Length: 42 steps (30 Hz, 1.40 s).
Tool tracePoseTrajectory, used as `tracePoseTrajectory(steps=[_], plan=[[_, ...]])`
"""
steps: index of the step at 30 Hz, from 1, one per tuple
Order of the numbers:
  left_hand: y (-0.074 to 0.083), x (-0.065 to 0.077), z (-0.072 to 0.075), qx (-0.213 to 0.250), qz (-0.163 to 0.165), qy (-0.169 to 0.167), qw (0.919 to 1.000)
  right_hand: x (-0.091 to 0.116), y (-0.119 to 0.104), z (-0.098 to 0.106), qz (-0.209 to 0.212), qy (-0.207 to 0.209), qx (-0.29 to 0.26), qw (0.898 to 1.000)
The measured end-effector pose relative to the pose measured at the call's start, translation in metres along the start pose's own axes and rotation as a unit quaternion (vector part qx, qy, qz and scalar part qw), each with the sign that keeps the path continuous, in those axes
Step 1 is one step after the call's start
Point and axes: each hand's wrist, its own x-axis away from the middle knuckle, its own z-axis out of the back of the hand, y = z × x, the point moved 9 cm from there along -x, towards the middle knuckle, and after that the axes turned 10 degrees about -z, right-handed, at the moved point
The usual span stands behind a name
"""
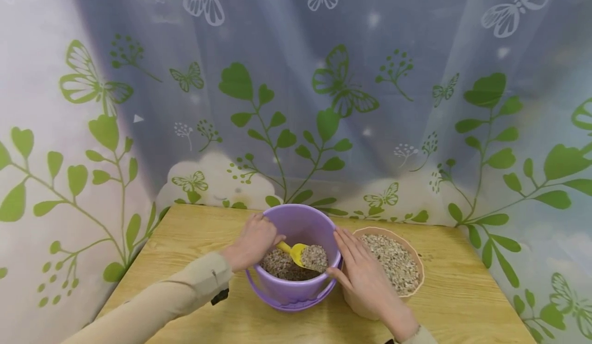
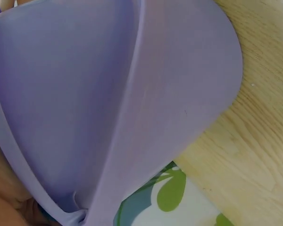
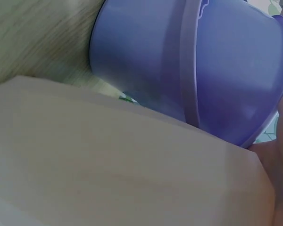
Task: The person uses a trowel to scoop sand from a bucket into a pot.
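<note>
My left hand [image 1: 253,241] grips the handle of a yellow scoop [image 1: 296,253] over the mouth of a purple bucket [image 1: 291,293]. Pale gravel-like grains [image 1: 314,257] heap in the scoop's bowl, which sits inside the rim. Below it, darker grains [image 1: 279,266] cover the bucket's bottom. My right hand [image 1: 367,277] rests at the bucket's right rim, fingers extended and thumb at the edge. Beside the bucket is a peach tub [image 1: 358,305] of pale mixed grains [image 1: 393,264], partly hidden by that hand. The bucket's outer wall [image 2: 184,70] fills much of the left wrist view.
Both containers stand on a wood-grain table [image 1: 462,292]. A few dark crumbs lie near the tub's right rim. The bucket's purple carrying handle [image 1: 259,292] hangs down its front. Behind the table hangs a curtain [image 1: 277,51] printed with butterflies and leaves.
</note>
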Motion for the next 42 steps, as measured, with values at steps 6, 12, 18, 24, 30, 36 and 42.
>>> tracePoseTrajectory(steps=[6, 12, 18, 24, 30, 36, 42], plan=[[-0.002, 0.004, 0.005, 0.020, 0.009, 0.015, 0.9996, -0.001, -0.002, 0.005, 0.019, 0.002, 0.006, 1.000], [-0.004, 0.010, 0.010, 0.032, 0.017, 0.028, 0.9989, -0.002, -0.003, 0.005, 0.028, 0.003, 0.010, 1.000], [-0.007, 0.015, 0.017, 0.013, 0.036, 0.042, 0.9984, -0.002, -0.003, 0.005, 0.031, 0.007, 0.010, 0.999], [-0.008, 0.022, 0.025, -0.014, 0.039, 0.076, 0.9962, -0.001, -0.002, 0.004, 0.021, -0.001, 0.007, 1.000], [-0.011, 0.029, 0.033, -0.043, 0.050, 0.094, 0.9934, -0.002, -0.003, 0.006, 0.033, 0.018, 0.005, 0.999], [-0.014, 0.038, 0.041, -0.049, 0.054, 0.100, 0.9923, -0.002, -0.004, 0.007, 0.036, 0.030, 0.004, 0.999], [-0.017, 0.045, 0.046, -0.035, 0.059, 0.100, 0.9926, -0.002, -0.003, 0.006, 0.029, 0.015, 0.004, 0.999]])
